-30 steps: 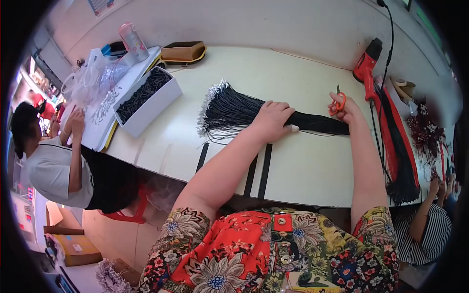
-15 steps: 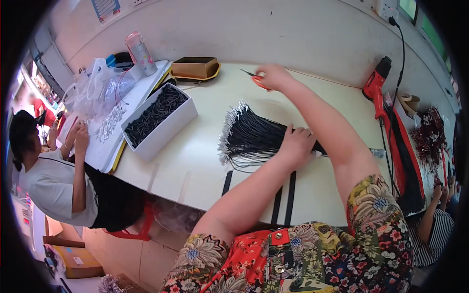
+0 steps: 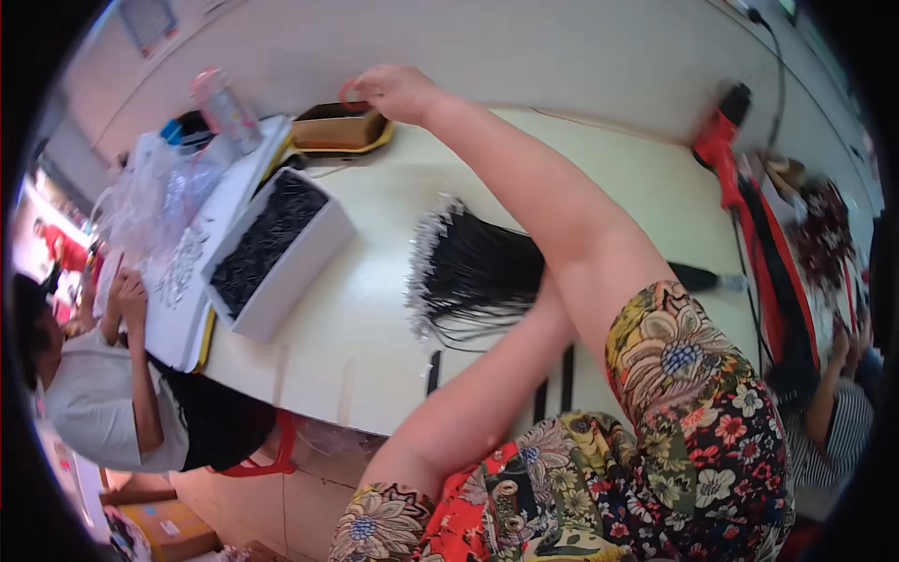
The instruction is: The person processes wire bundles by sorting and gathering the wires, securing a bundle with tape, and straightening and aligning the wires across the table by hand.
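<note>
My right hand [image 3: 398,94] is closed on the scissors [image 3: 348,92], reaching over the brown open box [image 3: 342,133] at the back of the table. Only the orange-red handle of the scissors shows clearly; the blades cannot be made out. A thick bundle of black wires [image 3: 492,272] with whitish ends lies on the table, its ends fanned to the left. My left forearm [image 3: 487,375] extends to the bundle, but the left hand and its fingers are hidden behind my right arm.
Left of the bundle, a white box [image 3: 304,262] holds many small black pieces. Beyond it are plastic bags [image 3: 154,192] and a pink-and-grey bottle [image 3: 225,112]. A red heat gun [image 3: 719,140] stands at right. A co-worker [image 3: 103,393] sits at left, another person at far right.
My right hand has moved left and away from me with the scissors, from above the table to the brown box. My right forearm now covers my left hand. The view has shifted slightly.
</note>
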Action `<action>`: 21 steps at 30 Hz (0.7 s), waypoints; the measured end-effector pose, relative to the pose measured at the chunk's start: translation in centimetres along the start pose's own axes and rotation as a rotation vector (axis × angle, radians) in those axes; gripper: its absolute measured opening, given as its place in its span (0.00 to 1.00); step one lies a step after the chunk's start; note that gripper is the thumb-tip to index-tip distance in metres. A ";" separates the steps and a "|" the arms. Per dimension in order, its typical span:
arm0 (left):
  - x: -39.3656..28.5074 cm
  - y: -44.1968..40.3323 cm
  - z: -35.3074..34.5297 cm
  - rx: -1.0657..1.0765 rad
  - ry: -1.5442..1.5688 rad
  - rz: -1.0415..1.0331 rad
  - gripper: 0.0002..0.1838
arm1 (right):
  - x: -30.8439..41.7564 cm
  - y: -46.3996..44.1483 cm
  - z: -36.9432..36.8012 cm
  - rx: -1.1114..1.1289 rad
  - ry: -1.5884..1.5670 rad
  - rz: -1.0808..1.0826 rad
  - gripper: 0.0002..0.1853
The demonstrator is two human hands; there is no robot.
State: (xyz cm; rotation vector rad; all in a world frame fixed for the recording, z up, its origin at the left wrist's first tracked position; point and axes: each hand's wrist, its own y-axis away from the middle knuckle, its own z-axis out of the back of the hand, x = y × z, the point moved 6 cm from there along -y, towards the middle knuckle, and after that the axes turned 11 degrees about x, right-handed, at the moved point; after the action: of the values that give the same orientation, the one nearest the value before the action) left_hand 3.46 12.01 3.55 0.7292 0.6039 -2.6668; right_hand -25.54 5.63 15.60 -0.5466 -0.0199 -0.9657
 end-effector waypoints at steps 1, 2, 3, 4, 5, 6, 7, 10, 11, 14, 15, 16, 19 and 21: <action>0.0 -0.1 -0.2 0.057 -0.165 0.000 0.30 | 0.6 3.0 1.7 0.052 -0.018 -0.028 0.17; -0.2 -0.1 -0.1 0.112 -0.246 -0.003 0.30 | 1.1 6.2 3.6 0.098 -0.035 -0.063 0.18; -0.5 -0.3 0.3 0.165 -0.253 0.010 0.30 | 1.0 9.8 5.7 0.182 -0.033 -0.136 0.19; -1.0 -0.2 0.6 0.231 -0.254 0.033 0.33 | 0.8 14.2 7.4 0.267 -0.037 -0.207 0.20; -1.0 0.2 0.7 0.163 -0.226 0.006 0.36 | 0.4 19.0 9.1 0.309 -0.016 -0.295 0.23; -1.2 0.2 0.7 0.168 -0.220 -0.011 0.37 | 0.4 24.0 10.8 0.350 0.001 -0.373 0.25; -1.3 0.2 0.9 0.165 -0.219 -0.021 0.38 | 0.7 29.3 12.3 0.434 0.061 -0.466 0.30; -1.3 0.1 0.8 0.164 -0.255 -0.014 0.35 | 1.9 43.4 15.9 0.571 0.157 -0.768 0.35; -1.5 -0.1 0.9 0.162 -0.244 -0.001 0.32 | 1.8 47.1 16.7 0.613 0.174 -0.886 0.35; -0.9 0.0 0.2 0.125 -0.272 -0.006 0.29 | 1.0 53.6 16.5 0.600 0.420 -0.844 0.31; -1.1 0.0 0.0 0.127 -0.284 0.001 0.28 | 0.7 54.5 16.5 0.503 0.482 -0.814 0.26; -1.2 0.0 -0.1 0.126 -0.297 0.012 0.28 | 0.5 54.8 16.5 0.407 0.544 -0.777 0.22; -2.6 -0.1 0.1 0.153 -0.318 0.124 0.38 | 0.6 54.3 17.3 0.256 0.655 -0.685 0.12; -2.9 -0.5 0.2 0.086 -0.377 0.154 0.44 | -0.2 51.6 17.7 0.142 0.751 -0.549 0.08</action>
State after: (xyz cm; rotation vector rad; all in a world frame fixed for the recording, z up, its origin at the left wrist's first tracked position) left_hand 5.54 12.88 5.39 0.2654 0.3215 -2.5994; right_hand 18.75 36.76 8.56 -0.0111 0.4515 -1.6460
